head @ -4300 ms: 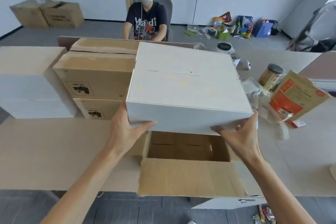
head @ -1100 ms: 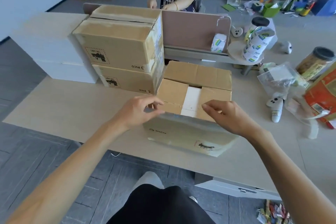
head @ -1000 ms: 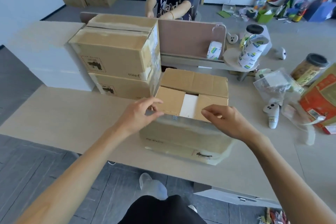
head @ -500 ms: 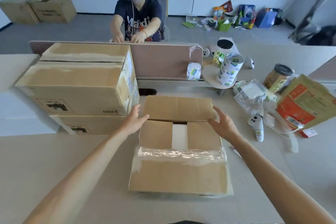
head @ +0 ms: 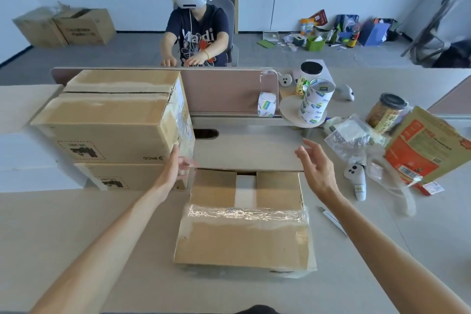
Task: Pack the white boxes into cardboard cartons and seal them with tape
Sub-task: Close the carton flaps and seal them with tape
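I am holding both hands apart and loose, fingers uncurled, gripping nothing. My left hand [head: 175, 171] is hovering at the left corner of the far flap [head: 247, 153] and my right hand [head: 316, 169] at its right corner. The left is blurred, so I cannot tell whether it is touching.

Between my hands the carton [head: 279, 186] is sitting on the table, and I am judging myself midway through closing it. The two side flaps [head: 214, 186] are lying in, and a strip of the white box [head: 246, 190] is showing through the gap between them. The near flap [head: 242, 242], banded with shiny tape, is lying out toward me.

Next I am needing to bring the far flap down, then the near one, flush. Beyond my right hand the tape rolls [head: 316, 102] are waiting. Outside my left, sealed cartons [head: 107, 125] are sitting stacked.
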Motion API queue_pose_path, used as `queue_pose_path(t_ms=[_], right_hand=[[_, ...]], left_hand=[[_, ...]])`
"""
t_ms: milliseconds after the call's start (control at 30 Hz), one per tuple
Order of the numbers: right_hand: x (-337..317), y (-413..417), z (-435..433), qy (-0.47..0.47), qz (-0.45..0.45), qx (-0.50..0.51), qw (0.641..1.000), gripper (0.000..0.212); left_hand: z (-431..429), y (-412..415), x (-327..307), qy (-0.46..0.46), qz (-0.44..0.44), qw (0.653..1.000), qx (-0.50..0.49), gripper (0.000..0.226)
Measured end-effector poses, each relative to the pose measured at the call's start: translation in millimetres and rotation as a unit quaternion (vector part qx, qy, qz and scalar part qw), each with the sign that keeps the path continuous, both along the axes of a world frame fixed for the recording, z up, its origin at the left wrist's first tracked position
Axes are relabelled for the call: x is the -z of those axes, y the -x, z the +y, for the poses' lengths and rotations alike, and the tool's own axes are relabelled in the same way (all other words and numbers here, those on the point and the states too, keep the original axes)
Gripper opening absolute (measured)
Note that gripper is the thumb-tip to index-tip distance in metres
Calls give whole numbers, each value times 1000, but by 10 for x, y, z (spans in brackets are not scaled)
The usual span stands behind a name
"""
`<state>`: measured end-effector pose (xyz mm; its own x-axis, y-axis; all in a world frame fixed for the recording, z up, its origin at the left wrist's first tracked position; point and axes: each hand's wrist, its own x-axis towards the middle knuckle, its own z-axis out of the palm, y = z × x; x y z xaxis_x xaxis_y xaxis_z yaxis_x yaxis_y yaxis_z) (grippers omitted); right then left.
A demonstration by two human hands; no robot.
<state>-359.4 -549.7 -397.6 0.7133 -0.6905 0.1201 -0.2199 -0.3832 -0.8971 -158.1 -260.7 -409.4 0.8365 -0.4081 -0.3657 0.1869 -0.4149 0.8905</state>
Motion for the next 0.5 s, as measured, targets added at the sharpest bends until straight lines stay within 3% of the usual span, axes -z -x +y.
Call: queue_pose_path(t_ms=[67, 133, 200, 300, 500], right_hand=[[80, 133, 45, 31, 17, -43, 998, 24], [221, 225, 92, 60, 42, -77, 994, 22], [394, 298, 160, 89, 70, -112, 987, 23], [697, 354, 296, 202, 61, -155, 965, 23], [979, 437, 336, 312, 89, -179, 929, 42]], left_hand=[[56, 194, 47, -50, -52, 997, 31, 96], [126, 413, 114, -124, -155, 978, 71, 86], [194, 677, 200, -207, -266, 932, 133, 62], [187, 979, 382, -236, -407, 857, 209, 63], [223, 1094, 665, -358, -439, 784, 255, 73]])
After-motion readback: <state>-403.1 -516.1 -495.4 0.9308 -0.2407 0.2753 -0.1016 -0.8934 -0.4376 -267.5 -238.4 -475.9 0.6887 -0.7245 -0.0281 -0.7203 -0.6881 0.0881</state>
